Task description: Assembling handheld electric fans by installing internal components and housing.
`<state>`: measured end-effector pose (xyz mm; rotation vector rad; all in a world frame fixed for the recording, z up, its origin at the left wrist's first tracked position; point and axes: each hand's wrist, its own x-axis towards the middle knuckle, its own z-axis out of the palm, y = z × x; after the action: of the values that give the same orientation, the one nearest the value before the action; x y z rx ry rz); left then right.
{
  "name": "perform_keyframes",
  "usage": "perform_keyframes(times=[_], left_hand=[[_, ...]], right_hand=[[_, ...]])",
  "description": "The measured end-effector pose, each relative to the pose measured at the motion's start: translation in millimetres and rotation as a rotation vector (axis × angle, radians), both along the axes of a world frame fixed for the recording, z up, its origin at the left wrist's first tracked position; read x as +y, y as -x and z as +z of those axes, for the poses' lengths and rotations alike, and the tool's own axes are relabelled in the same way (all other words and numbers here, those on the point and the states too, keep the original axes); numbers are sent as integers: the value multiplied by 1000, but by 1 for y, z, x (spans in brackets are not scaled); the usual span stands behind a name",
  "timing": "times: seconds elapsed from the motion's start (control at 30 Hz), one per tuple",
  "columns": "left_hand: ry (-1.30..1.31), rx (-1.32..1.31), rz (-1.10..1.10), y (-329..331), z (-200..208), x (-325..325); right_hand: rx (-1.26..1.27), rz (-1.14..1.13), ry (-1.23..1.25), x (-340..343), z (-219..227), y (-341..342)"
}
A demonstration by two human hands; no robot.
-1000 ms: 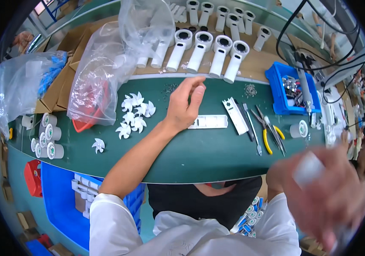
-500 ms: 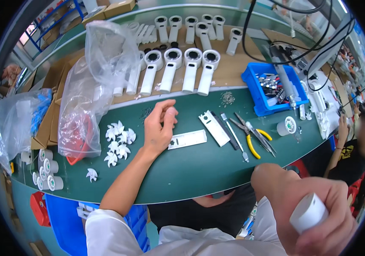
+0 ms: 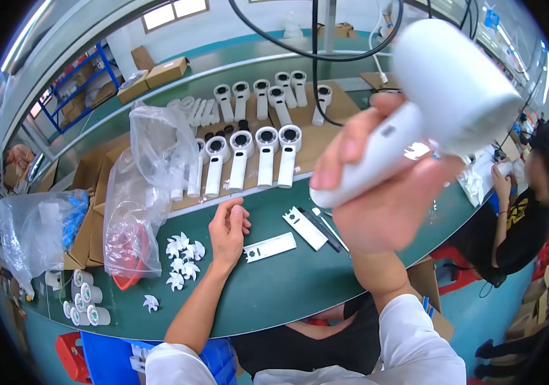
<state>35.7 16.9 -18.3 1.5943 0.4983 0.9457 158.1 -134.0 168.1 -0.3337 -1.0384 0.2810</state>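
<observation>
My right hand (image 3: pixel 383 192) is wrapped round the handle of a white handheld fan (image 3: pixel 454 83), raised above the right side of the bench close to the camera. Its thick round head points up and right, slightly blurred. My left hand (image 3: pixel 228 224) rests on the green bench, fingers loosely curled in, with nothing seen in them. Beside it lies a long white handle cover (image 3: pixel 270 248). A second white cover (image 3: pixel 305 228) lies to the right, next to a dark thin strip (image 3: pixel 326 232). Left of my wrist are several small white fan wheels (image 3: pixel 185 256).
Rows of white fan housings (image 3: pixel 241 160) stand on cardboard at the back. Plastic bags (image 3: pixel 133 212) and a carton (image 3: pixel 85 224) sit at left, near white cylindrical motors (image 3: pixel 88 298). Black cables (image 3: pixel 316 61) hang overhead. A co-worker (image 3: pixel 531 186) sits at right.
My right hand has risen from the lower right, bringing the fan up over the bench and hiding the pliers and blue bin. The view has tilted up; my left hand stays by the cover.
</observation>
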Motion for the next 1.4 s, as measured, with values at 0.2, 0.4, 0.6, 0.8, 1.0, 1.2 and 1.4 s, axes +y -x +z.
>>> perform_keyframes(times=[0.2, 0.4, 0.6, 0.8, 1.0, 1.2, 1.4], left_hand=[[-130, 47, -27, -1, 1, -10], [-122, 48, -17, 4, 1, -10], [-121, 59, -7, 6, -2, -5], [-715, 29, 174, -7, -8, 11], [110, 104, 77, -16, -18, -1], [-143, 28, 3, -4, -5, -5], [-150, 86, 21, -7, 0, -13]], right_hand=[[-116, -350, 171, 19, -2, -3], [-271, -191, 314, 21, -8, 8], [-330, -149, 468, 30, -14, 16], [-241, 251, 665, 33, -44, 21], [-629, 262, 488, 14, -63, 46], [-649, 534, 136, -6, -21, 74], [-646, 564, 276, -6, -25, 68]])
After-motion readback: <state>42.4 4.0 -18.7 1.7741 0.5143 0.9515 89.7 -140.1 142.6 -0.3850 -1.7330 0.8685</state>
